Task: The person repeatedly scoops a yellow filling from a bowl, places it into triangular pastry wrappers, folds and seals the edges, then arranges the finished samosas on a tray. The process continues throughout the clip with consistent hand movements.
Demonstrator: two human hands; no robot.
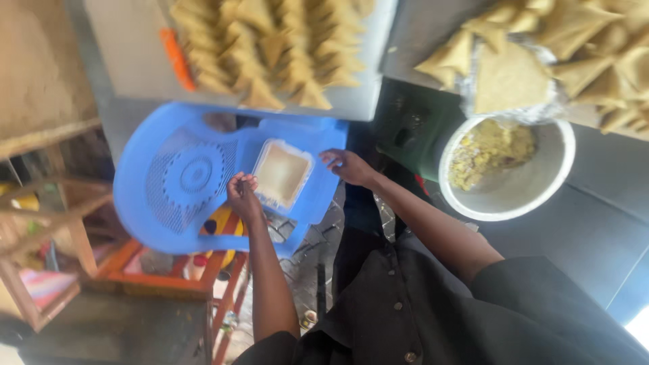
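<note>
A: Head view, what have the hands got?

B: I see the left hand curled at the near edge of a clear plastic container of pale pastry sheets, lying on a blue plastic chair. Whether it grips, I cannot tell. The right hand rests open-fingered beside the container's other edge.

A: Around them?

B: A white bowl of yellowish filling, and trays of folded samosas above.

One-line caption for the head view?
Both hands, left and right, reach a clear container on a blue plastic chair beside folded samosas.
</note>
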